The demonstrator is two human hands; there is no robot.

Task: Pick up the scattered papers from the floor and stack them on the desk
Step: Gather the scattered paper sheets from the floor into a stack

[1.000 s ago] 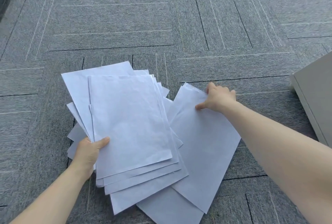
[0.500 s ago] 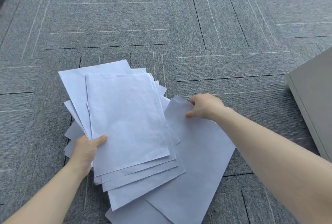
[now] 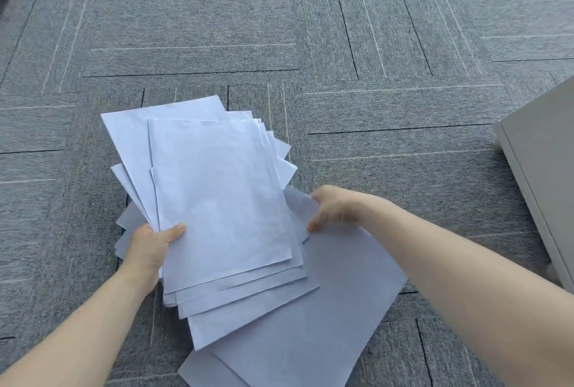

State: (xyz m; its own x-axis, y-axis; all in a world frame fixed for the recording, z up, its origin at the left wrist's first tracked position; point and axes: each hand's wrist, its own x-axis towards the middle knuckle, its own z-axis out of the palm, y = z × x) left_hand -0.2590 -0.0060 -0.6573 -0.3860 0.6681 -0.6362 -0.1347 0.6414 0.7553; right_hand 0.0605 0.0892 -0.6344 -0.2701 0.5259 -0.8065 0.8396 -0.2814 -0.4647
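Head view: stack (image 3: 223, 200) hides sheet's (image 3: 326, 309) left.

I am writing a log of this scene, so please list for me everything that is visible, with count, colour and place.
stack of papers: one fanned bundle, exact count cannot be told, white, centre-left, held above the floor
loose sheet: one, white, lower centre, partly under the stack
lower sheets: at least one more, white, bottom centre on the floor
carpet: grey tiles with thin light lines, whole floor
cabinet: one, light grey, right edge
left hand: grips the stack's left edge, thumb on top
right hand: pinches the loose sheet's top corner
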